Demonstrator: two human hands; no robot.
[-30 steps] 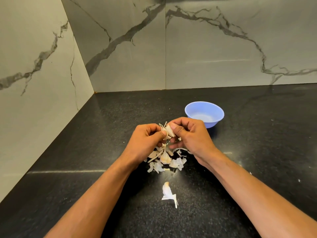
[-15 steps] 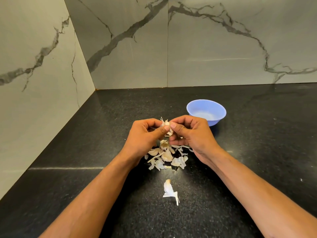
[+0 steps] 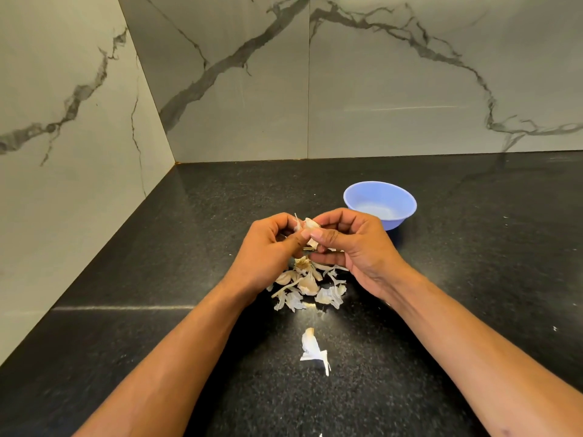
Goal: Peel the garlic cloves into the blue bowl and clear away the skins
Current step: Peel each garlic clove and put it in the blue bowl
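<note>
Speckled black counter (image 3: 441, 279) — left hand (image 3: 268, 250), right hand (image 3: 353, 244) pinch papery garlic clove (image 3: 307, 223).

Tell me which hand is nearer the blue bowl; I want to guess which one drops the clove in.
Right. The right hand sits just in front of the blue bowl; the left hand is farther off, beyond the garlic clove that both pinch.

A periwinkle blue bowl (image 3: 380, 203) is seen at the far right on a black, finely speckled countertop (image 3: 157, 326). Off-white and tan garlic skins (image 3: 307, 283) are scattered at the centre. Pale grey walls (image 3: 378, 74) are veined with dark grey marbling.
</note>
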